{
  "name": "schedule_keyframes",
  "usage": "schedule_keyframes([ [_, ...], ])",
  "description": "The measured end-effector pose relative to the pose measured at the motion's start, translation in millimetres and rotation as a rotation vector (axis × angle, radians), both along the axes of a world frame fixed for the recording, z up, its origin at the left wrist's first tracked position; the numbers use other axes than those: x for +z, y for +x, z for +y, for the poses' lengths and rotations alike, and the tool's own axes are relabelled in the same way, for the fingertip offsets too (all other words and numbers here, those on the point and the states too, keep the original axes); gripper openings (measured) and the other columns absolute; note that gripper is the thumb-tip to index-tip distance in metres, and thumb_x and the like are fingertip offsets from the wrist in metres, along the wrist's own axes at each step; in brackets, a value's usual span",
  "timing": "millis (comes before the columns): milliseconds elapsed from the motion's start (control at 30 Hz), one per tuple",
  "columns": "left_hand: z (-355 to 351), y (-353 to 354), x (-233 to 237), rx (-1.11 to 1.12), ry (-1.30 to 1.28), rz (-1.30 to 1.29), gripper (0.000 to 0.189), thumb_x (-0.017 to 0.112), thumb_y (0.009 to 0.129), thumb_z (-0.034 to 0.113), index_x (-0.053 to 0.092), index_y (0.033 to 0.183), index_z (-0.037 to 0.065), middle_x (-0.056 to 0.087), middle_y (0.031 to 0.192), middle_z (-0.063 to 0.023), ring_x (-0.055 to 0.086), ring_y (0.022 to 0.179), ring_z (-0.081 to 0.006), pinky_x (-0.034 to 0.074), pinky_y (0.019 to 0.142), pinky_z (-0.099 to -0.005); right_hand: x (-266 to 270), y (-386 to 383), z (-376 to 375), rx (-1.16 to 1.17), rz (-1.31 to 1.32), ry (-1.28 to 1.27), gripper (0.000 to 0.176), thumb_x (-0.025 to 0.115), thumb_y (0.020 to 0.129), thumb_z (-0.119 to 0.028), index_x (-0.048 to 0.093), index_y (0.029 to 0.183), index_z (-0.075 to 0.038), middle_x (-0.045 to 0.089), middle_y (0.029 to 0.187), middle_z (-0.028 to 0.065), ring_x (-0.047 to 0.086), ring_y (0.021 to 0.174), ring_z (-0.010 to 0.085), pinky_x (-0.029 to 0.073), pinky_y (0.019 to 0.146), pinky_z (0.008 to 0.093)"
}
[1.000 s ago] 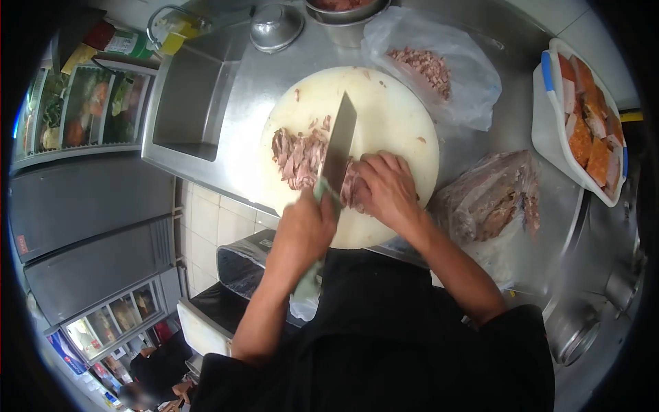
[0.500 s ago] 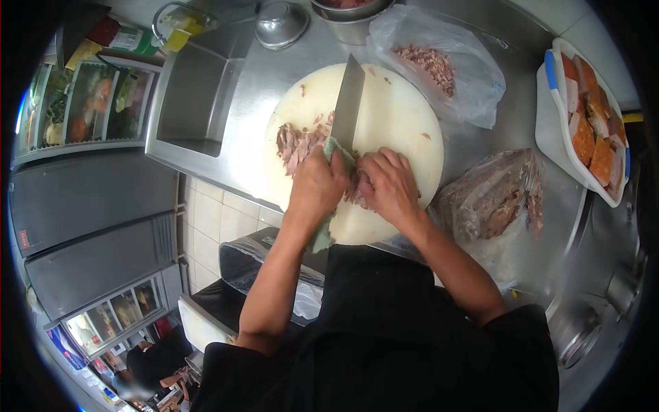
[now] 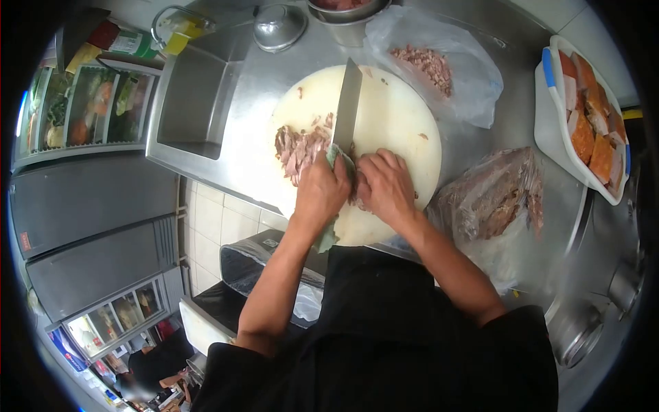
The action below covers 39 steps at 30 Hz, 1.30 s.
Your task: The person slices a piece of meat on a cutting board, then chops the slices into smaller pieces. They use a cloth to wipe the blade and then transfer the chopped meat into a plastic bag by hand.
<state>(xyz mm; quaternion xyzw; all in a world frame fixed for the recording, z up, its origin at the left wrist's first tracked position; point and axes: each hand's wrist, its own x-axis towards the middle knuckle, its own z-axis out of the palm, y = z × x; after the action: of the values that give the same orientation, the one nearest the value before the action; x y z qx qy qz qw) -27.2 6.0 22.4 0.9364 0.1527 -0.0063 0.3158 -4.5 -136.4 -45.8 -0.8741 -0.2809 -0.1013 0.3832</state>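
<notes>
My left hand [image 3: 320, 189] is closed around the handle end of a cleaver [image 3: 347, 106], with a green cloth [image 3: 328, 237] wrapped there and hanging below. The blade points away from me over a round white chopping board [image 3: 405, 103]. Beside the blade, my right hand [image 3: 386, 184] has its fingers curled down on a piece of meat, mostly hidden under them. Sliced meat [image 3: 298, 152] lies in a pile left of the blade, partly behind my left hand.
Right of the board lies a plastic bag of meat [image 3: 498, 199]; behind it is a clear bag of chopped meat [image 3: 425, 69]. A white tub of browned meat slabs [image 3: 583, 137] stands far right. Metal bowls [image 3: 280, 27] sit at the back, a sink [image 3: 192, 103] at left. Another person [image 3: 154, 360] is lower left.
My left hand and the cleaver have shifted slightly, the blade now a little more to the left at its tip. My right hand stays on the meat almost unmoved.
</notes>
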Motion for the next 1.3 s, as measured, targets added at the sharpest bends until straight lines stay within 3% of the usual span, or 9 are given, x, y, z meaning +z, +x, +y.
schedule_keyframes([
  [200,-17,-73,67,0.011,0.063,0.359,0.030,0.054,0.097,0.022,0.053,0.088,-0.007,0.060,0.072,-0.0390,0.061,0.074,-0.0567,0.050,0.068,-0.0627,3,-3,3,-0.042,0.075,-0.004,0.016,0.068,0.077,-0.011,0.062,0.092,-0.008,0.062,0.095,0.0065,0.057,0.097,0.0273,0.045,0.085,0.0419],
  [267,-23,-107,57,0.007,0.052,0.267,0.024,0.057,0.095,0.018,0.053,0.089,-0.004,0.059,0.068,-0.0373,0.061,0.068,-0.0559,0.050,0.062,-0.0621,0,-3,5,-0.051,0.060,0.002,0.016,0.068,0.077,-0.011,0.062,0.091,-0.008,0.062,0.094,0.0067,0.057,0.096,0.0275,0.045,0.085,0.0419],
  [467,-13,-24,-8,-0.004,0.086,0.015,0.025,0.056,0.096,0.019,0.055,0.091,-0.006,0.060,0.067,-0.0350,0.061,0.066,-0.0542,0.051,0.059,-0.0579,-3,-6,4,-0.024,0.002,0.019,0.016,0.067,0.077,-0.011,0.062,0.091,-0.008,0.062,0.092,0.0068,0.057,0.094,0.0273,0.044,0.082,0.0410],
  [600,-2,-11,18,-0.037,0.036,-0.012,0.027,0.054,0.097,0.019,0.058,0.092,-0.007,0.061,0.074,-0.0356,0.063,0.075,-0.0528,0.050,0.068,-0.0557,-1,-5,5,-0.061,0.057,-0.016,0.016,0.067,0.076,-0.009,0.062,0.090,-0.007,0.062,0.091,0.0069,0.057,0.095,0.0272,0.044,0.082,0.0408],
  [667,-10,-36,56,0.028,-0.012,0.311,0.028,0.053,0.098,0.020,0.058,0.093,-0.007,0.062,0.076,-0.0352,0.064,0.078,-0.0524,0.050,0.069,-0.0551,0,-5,6,-0.074,0.036,0.004,0.015,0.067,0.076,-0.009,0.062,0.090,-0.007,0.062,0.091,0.0072,0.057,0.095,0.0273,0.044,0.083,0.0410],
  [767,-21,-82,67,0.035,0.051,0.411,0.028,0.053,0.098,0.020,0.057,0.092,-0.007,0.061,0.075,-0.0351,0.064,0.078,-0.0525,0.050,0.068,-0.0552,-1,-7,8,-0.081,0.015,0.030,0.015,0.067,0.076,-0.009,0.062,0.090,-0.007,0.063,0.092,0.0078,0.057,0.096,0.0275,0.044,0.083,0.0412],
  [1033,-19,-22,-4,0.032,-0.006,0.103,0.029,0.053,0.097,0.019,0.057,0.095,-0.009,0.060,0.072,-0.0364,0.062,0.076,-0.0535,0.048,0.067,-0.0581,-3,-9,8,-0.062,-0.021,0.002,0.016,0.065,0.077,-0.009,0.062,0.092,-0.006,0.065,0.098,0.0095,0.058,0.100,0.0293,0.045,0.086,0.0418],
  [1200,-1,8,18,-0.018,-0.069,0.025,0.031,0.054,0.096,0.021,0.057,0.091,-0.009,0.061,0.075,-0.0372,0.061,0.077,-0.0554,0.050,0.070,-0.0583,4,4,-5,0.031,0.293,0.069,0.017,0.062,0.078,-0.006,0.065,0.095,-0.004,0.065,0.101,0.0104,0.058,0.101,0.0302,0.046,0.089,0.0433],
  [1300,-3,-19,59,-0.020,-0.036,0.260,0.034,0.053,0.097,0.023,0.058,0.091,-0.010,0.061,0.078,-0.0380,0.061,0.081,-0.0559,0.049,0.074,-0.0595,16,6,-12,0.011,0.112,0.086,0.018,0.063,0.078,-0.006,0.067,0.095,-0.004,0.066,0.101,0.0092,0.058,0.101,0.0305,0.046,0.091,0.0428],
])
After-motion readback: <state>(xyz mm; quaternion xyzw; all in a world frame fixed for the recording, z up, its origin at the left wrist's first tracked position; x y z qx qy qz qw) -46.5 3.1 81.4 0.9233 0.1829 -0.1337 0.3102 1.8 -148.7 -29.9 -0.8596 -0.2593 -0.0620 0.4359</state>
